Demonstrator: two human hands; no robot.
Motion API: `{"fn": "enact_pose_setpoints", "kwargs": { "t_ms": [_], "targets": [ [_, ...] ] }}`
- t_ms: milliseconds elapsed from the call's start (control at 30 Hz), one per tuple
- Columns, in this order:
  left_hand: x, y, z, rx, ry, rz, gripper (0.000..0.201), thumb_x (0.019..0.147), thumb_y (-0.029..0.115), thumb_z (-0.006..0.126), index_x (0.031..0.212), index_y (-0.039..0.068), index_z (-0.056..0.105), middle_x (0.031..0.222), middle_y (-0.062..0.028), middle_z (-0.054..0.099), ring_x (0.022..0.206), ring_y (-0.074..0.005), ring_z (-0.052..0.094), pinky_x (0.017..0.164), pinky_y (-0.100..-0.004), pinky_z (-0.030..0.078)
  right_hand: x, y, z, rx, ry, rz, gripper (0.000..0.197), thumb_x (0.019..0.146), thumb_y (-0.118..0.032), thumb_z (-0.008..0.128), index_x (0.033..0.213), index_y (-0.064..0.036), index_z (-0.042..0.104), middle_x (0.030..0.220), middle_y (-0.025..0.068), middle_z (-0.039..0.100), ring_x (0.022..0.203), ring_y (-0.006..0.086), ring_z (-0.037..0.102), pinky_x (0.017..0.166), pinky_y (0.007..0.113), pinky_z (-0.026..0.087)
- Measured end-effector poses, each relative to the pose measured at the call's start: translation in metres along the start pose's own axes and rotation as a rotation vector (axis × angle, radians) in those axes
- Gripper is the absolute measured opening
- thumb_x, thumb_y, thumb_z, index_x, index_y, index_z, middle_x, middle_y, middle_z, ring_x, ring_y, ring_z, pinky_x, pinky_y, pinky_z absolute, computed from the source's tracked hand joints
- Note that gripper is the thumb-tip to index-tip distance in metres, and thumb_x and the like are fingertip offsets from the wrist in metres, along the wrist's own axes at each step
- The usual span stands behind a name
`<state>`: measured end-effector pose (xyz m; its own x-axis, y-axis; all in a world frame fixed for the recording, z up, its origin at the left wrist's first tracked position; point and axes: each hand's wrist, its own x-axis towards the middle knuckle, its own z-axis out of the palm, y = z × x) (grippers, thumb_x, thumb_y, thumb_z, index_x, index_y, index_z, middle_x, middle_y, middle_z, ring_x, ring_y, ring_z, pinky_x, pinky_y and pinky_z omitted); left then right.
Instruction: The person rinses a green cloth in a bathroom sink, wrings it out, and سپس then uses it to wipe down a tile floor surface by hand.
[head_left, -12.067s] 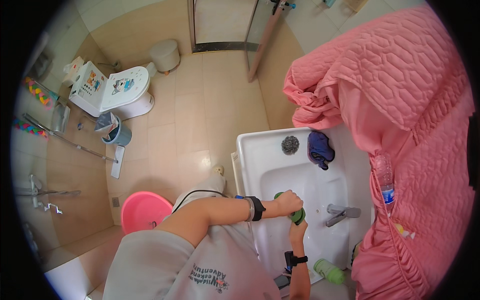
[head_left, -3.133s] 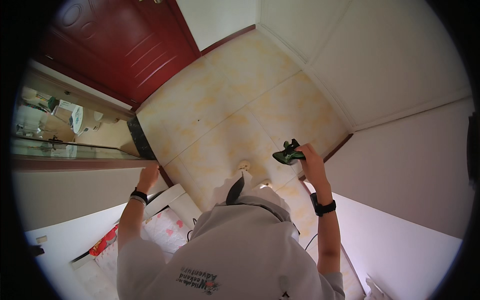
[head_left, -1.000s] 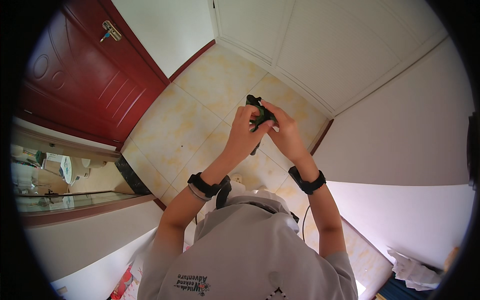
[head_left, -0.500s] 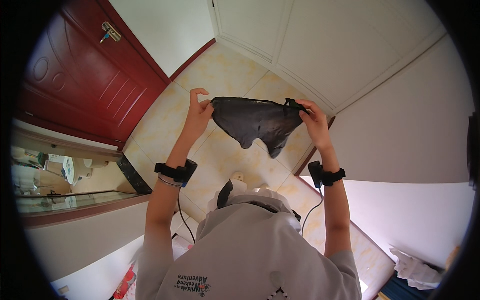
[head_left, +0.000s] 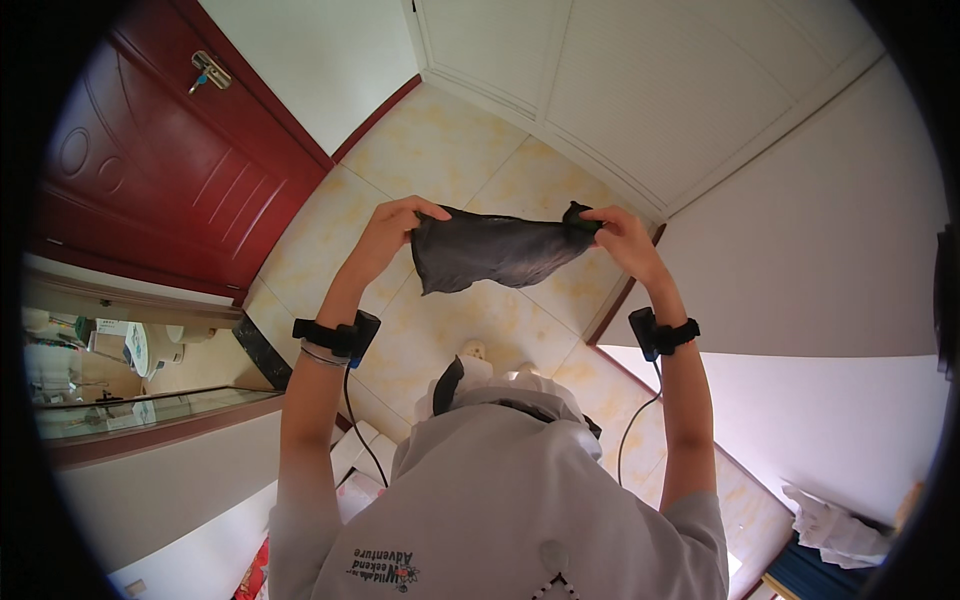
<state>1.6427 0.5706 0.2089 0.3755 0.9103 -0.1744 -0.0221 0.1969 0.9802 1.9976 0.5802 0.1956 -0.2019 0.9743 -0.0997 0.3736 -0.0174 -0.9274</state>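
A thin, slightly shiny black plastic bag (head_left: 495, 250) hangs stretched sideways between my two hands, above the floor and in front of my body. My left hand (head_left: 388, 232) pinches its upper left corner, thumb and fingers closed together. At the upper right corner, my right hand (head_left: 622, 240) grips the bag beside a small bunched knot of the same black material. The lower edge droops unevenly, and the inside of the bag is hidden.
Pale tiles (head_left: 440, 130) cover the floor. A red door (head_left: 170, 150) stands at the far left, with a glass-fronted cabinet (head_left: 140, 370) nearer. White panels (head_left: 690, 90) rise at the far right. Crumpled white cloth (head_left: 835, 530) lies at the near right. Cables (head_left: 630, 420) run from both wristbands.
My hands have spread slightly apart, and the left fingers have folded over the bag's corner. The bag's lower edge has lifted and its hanging points have flattened.
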Motion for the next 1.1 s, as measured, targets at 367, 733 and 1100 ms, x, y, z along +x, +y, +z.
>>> {"fn": "enact_pose_setpoints", "kwargs": {
  "t_ms": [367, 733, 1100],
  "targets": [
    [0.005, -0.02, -0.019, 0.484, 0.012, 0.191, 0.018, 0.088, 0.002, 0.051, 0.101, 0.005, 0.063, 0.093, -0.0017, 0.06, 0.087, -0.0086, 0.051, 0.079, -0.0223, 0.039, -0.011, 0.045, 0.008, -0.917, 0.23, -0.622, 0.013, 0.069, -0.005, 0.064, 0.081, -0.0001, 0.063, 0.095, 0.0127, 0.052, 0.084, 0.0288, 0.057, 0.073, 0.038, 0.046],
    [0.019, -0.054, 0.087, 0.531, 0.078, 0.394, 0.041, 0.077, 0.009, 0.067, 0.114, 0.002, 0.05, 0.111, -0.0122, 0.049, 0.1, -0.0246, 0.053, 0.086, -0.0326, 0.043, 0.01, 0.008, 0.086, 0.531, 0.057, 0.365, 0.019, 0.08, -0.011, 0.063, 0.081, 0.0048, 0.053, 0.081, 0.0096, 0.052, 0.071, 0.0199, 0.061, 0.058, 0.026, 0.055],
    [0.027, -0.073, 0.099, 0.53, 0.225, 0.466, 0.037, 0.074, -0.003, 0.063, 0.109, 0.002, 0.055, 0.105, -0.0121, 0.054, 0.085, -0.0265, 0.058, 0.072, -0.0322, 0.048, 0.0, -0.002, 0.1, 0.364, 0.013, 0.279, 0.016, 0.077, -0.018, 0.066, 0.08, -0.0022, 0.062, 0.073, 0.0025, 0.059, 0.065, 0.0093, 0.053, 0.056, 0.025, 0.043]
  ]
}}
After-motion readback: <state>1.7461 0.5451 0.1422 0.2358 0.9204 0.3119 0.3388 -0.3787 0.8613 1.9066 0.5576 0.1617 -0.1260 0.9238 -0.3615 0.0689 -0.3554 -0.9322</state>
